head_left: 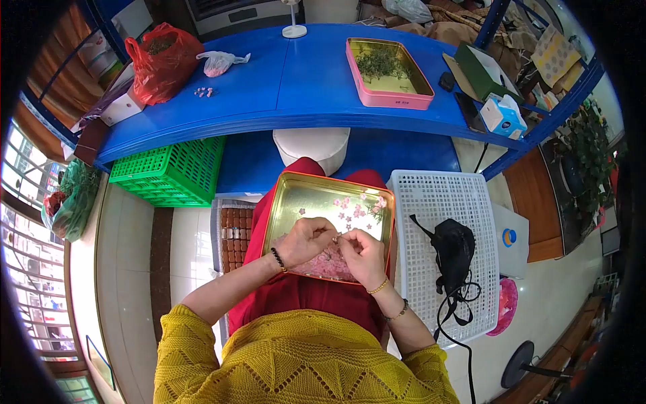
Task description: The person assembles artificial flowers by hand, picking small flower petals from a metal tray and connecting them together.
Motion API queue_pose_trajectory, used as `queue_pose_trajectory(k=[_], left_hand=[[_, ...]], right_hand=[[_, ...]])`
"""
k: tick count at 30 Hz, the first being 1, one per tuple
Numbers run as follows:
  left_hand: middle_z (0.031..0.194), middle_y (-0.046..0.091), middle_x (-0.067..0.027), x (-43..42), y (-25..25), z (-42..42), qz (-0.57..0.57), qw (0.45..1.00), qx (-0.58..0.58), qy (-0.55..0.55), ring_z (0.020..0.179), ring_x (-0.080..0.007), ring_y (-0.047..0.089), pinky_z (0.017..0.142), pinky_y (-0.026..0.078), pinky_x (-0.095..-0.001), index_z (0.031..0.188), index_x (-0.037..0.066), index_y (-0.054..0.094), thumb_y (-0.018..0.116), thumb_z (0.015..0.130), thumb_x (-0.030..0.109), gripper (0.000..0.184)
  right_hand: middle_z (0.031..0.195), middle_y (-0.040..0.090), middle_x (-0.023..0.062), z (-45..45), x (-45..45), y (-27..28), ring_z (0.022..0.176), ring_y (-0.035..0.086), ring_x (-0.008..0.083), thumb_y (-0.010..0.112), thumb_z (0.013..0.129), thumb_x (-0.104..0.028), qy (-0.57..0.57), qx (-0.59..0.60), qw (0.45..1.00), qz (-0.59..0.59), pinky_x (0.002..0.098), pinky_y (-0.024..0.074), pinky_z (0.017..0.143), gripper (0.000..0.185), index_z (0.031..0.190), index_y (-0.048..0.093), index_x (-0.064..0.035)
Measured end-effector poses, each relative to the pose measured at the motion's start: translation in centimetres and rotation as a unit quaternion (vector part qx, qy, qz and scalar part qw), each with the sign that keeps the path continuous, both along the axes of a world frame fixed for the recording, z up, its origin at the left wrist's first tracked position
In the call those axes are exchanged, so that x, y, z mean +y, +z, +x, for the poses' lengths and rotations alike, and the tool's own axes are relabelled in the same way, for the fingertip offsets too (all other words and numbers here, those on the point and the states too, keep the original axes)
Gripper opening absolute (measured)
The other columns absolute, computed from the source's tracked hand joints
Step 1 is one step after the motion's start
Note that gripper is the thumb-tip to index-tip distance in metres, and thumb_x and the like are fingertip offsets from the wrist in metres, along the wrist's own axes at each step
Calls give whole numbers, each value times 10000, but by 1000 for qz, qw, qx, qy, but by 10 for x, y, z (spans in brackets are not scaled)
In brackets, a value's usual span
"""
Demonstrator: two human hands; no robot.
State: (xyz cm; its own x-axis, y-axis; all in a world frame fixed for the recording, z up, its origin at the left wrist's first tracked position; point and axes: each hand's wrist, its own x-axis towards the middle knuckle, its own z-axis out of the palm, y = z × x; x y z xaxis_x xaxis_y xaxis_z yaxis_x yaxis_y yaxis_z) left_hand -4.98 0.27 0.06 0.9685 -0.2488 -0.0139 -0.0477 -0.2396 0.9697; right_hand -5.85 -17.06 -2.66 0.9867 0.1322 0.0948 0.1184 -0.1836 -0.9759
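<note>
On my lap rests a shallow gold tin (296, 195) with an orange-red rim. Inside, small pink flower pieces (348, 210) lie scattered toward the far right, beside a few green stems (379, 215). A thicker heap of pink pieces (324, 267) covers the near end, partly hidden by my hands. Above the tin's middle, my left hand (306, 241) is closed in a pinch. My right hand (363, 257) pinches close beside it, the fingertips of both almost meeting. Something tiny shows between the fingertips, too small to name.
A blue shelf table (296, 81) spans the front, holding a pink tin of green stems (387, 67), a red plastic bag (158, 64) and a tissue pack (503, 118). Right of my lap, a white crate (420, 269) carries a black bag (454, 249); green crates (168, 172) stand left.
</note>
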Motion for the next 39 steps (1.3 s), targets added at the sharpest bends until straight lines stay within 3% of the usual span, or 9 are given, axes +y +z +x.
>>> queue_pose_trajectory(k=[17,21,26,36,39], left_hand=[[684,582,12,1,10,1,31,999,-24,-33,628,-28,484,533,406,-215,854,-20,640,615,848,39,65],[688,581,21,5,4,2,-12,999,27,-28,629,-24,481,529,396,-212,848,-8,640,615,850,48,61],[695,583,28,7,11,2,-7,997,70,-36,641,-19,486,535,393,-208,839,3,640,615,851,48,53],[688,591,-9,5,2,2,22,998,-4,-56,635,-40,505,548,417,-227,853,-10,639,622,823,31,53],[699,608,-32,4,0,2,28,999,-13,-41,637,-49,521,549,432,-236,865,-16,639,631,812,39,76]], right_hand=[[694,650,43,-1,-1,7,592,592,73,671,789,-45,11,-7,1000,-20,229,474,549,50,804,635,-14],[709,624,3,-1,2,6,629,556,33,638,823,10,27,-23,999,9,199,457,563,19,813,622,6],[731,634,20,-1,0,4,655,578,55,641,810,20,38,-48,998,-21,216,478,593,26,815,619,8],[722,633,20,-1,-1,4,646,574,56,635,812,21,42,-41,998,-30,218,475,584,18,825,626,13],[716,661,63,-1,0,4,618,604,97,643,777,-20,31,-25,999,-18,243,478,574,42,814,640,0]])
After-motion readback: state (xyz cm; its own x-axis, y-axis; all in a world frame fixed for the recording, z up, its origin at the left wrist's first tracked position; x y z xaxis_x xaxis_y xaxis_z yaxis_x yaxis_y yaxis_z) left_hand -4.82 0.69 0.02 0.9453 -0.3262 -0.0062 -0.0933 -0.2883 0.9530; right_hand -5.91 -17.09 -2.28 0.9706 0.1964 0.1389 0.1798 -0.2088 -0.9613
